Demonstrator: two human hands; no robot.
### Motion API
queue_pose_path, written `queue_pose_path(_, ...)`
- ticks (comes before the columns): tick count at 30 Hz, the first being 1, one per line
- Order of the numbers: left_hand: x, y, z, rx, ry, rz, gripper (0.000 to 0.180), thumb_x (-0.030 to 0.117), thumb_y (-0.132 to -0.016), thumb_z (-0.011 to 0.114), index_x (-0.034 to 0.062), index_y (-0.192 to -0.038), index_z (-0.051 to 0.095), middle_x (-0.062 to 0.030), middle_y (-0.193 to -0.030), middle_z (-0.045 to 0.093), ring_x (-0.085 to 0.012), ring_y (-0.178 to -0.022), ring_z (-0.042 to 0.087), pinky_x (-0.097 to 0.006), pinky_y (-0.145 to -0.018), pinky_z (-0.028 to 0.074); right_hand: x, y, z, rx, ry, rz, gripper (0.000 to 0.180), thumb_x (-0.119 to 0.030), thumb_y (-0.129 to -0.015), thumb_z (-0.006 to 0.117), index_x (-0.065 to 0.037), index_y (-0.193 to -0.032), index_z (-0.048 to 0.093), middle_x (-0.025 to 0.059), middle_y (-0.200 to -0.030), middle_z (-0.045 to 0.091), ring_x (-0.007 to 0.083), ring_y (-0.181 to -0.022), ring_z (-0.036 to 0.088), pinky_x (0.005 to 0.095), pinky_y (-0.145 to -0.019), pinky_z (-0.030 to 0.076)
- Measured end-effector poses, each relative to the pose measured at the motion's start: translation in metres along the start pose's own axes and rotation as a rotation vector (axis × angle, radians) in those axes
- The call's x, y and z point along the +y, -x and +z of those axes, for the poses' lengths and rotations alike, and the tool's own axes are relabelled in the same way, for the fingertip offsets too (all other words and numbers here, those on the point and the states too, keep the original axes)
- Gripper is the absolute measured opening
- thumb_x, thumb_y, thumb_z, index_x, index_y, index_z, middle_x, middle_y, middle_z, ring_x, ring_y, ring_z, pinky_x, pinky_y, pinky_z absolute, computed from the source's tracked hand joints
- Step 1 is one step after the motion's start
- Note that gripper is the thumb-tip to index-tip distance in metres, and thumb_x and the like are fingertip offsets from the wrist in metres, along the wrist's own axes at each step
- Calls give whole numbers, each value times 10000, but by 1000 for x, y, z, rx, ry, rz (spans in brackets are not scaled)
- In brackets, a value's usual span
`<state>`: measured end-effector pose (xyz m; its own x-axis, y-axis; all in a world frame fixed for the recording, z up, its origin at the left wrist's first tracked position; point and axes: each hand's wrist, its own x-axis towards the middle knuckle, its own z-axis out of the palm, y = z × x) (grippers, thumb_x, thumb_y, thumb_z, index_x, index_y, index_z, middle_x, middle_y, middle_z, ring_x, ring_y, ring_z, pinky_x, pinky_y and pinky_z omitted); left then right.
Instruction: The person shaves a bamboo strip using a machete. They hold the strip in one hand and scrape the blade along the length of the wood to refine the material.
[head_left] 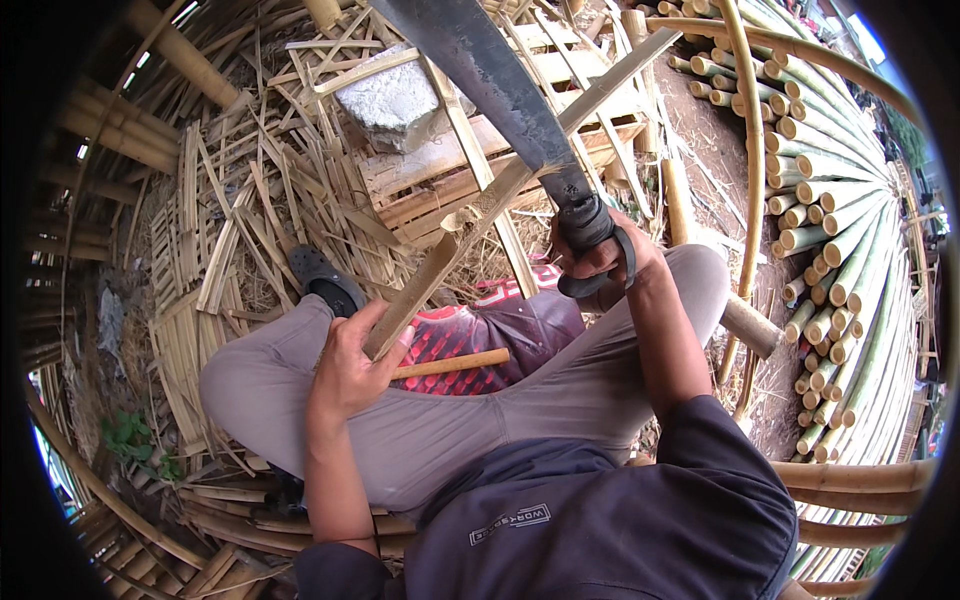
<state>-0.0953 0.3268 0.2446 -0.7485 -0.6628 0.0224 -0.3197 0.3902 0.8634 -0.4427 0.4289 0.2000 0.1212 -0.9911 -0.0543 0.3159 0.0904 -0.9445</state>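
Dark shirt (pixel 600 520) fills the lower frame. Left hand (pixel 350 365) grips the bamboo slat's (pixel 470 225) near end at centre; right hand (pixel 600 255) clamps the machete (pixel 490 80), blade biting mid-slat. Split barely begun, most length uncut.

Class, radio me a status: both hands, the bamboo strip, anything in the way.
Left hand grips bamboo strip. Right hand grips machete, blade on strip. Loose stick on lap.

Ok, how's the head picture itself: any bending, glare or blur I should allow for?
Head view: heavy fisheye, so the bamboo poles bow toward the black rim; daylight is even, with glare only at the sky patch top right; the blade, strip and both hands, left and right, look sharp.
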Motion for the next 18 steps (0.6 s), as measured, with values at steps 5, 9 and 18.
queue_pose_path(5,-3,3,3,2,-15,-18,161,80,-892,653,-37,-834,558,-61,-638,513,-83,-625,450,-300,-568,395,-1,9,-23,-109,-339,-108,249,6,-624,682,77,-832,565,66,-643,538,95,-478,448,265,-433,328)
queue_pose_path(9,-3,-1,8,-33,-87,-30,144,113,-905,646,-22,-905,596,-131,-644,563,-204,-588,554,-342,-577,430,4,3,21,148,19,117,296,-42,-577,747,-4,-819,580,27,-654,533,115,-538,489,255,-507,389)
queue_pose_path(18,3,-4,12,-48,-11,-118,173,104,-921,632,-60,-883,590,-87,-650,554,-67,-637,457,-312,-569,421,1,-3,15,51,-212,125,371,88,-603,622,26,-959,537,43,-614,466,74,-436,389,252,-406,282)
